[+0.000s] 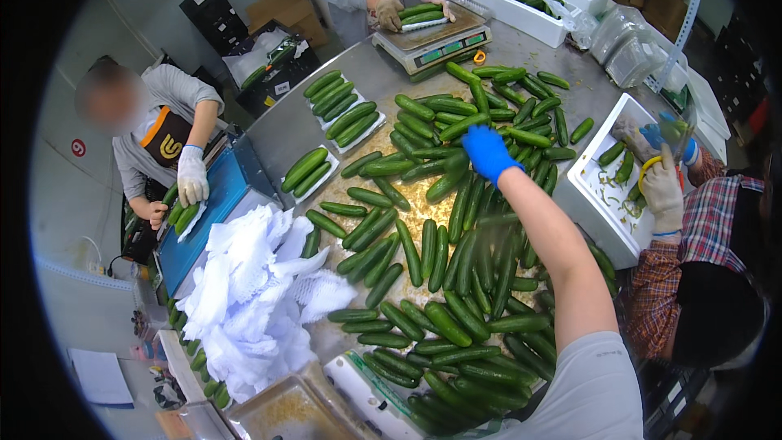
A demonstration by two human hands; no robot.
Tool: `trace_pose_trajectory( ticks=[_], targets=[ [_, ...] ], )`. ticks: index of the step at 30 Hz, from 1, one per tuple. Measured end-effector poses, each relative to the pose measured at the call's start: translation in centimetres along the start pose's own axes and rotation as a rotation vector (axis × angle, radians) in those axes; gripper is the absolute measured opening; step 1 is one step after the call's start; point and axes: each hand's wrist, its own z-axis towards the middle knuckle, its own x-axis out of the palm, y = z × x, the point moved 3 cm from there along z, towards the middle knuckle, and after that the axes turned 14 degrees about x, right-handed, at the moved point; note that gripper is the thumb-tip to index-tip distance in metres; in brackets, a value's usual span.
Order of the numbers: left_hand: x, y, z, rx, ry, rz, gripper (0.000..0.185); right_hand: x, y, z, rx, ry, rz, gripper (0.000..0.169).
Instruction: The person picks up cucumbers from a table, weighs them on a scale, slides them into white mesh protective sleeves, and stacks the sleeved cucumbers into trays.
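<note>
My right hand (489, 151), in a blue glove, reaches over a large heap of green cucumbers (429, 248) on the metal table. Its fingers are at a cucumber (457, 128) near the top of the heap; whether they grip it cannot be told. Just below the hand another cucumber (449, 180) looks blurred. My left hand is out of view. Left of the heap, white trays (314, 180) bear cucumbers side by side. A pile of white foam netting (253, 293) lies at the table's left edge.
A weighing scale (434, 43) stands at the far edge, where a person holds a tray of cucumbers. Another person works at a blue-topped machine (208, 220) on the left. At right, a person with scissors (649, 165) works over a white foam box (583, 195). Another scale (287, 406) is near.
</note>
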Motion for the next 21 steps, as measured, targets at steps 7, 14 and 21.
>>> trace_pose_trajectory(
  ticks=[7,14,21],
  targets=[
    [5.2,-2.2,2.8,0.023,0.118,0.140,0.041,7.3,-2.3,7.5,0.296,0.129,-0.198,0.022],
    [8.1,-1.0,3.1,-0.024,0.106,0.166,0.024,7.7,0.5,9.0,0.344,0.029,-0.154,0.016],
    [9.2,-2.9,0.5,-0.066,0.134,0.107,0.021,7.8,-1.0,7.7,0.415,0.097,-0.148,0.016]
  ],
)
